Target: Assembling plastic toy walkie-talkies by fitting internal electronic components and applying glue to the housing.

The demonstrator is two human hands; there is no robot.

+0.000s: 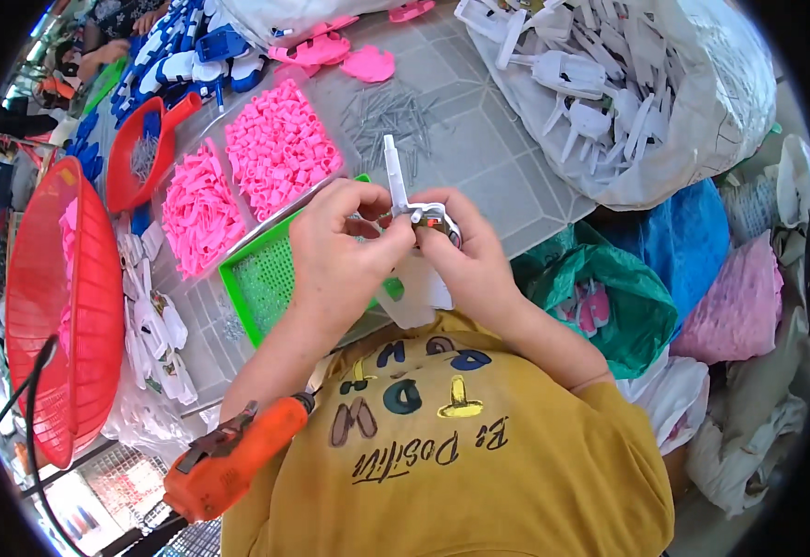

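Note:
Over the near edge of the table, both my hands are closed around a white plastic casing (437,213) with a long narrow stem that points up and away. Inside its open side show small orange and dark parts. My left hand (331,246) pinches at the base of the stem, and its fingertips partly hide what lies there. The casing's right side sits in my right hand (473,249), its thumb pressed near the inner parts. Just below the hands is a whitish plastic piece (414,295), partly covered by them.
A green basket (252,311) stands under my left forearm, beside trays of pink parts (280,139). Metal pins (391,121) lie beyond. A bag of white casings (702,111) fills the far right. An orange power screwdriver (238,459) and red basket (80,390) are at left.

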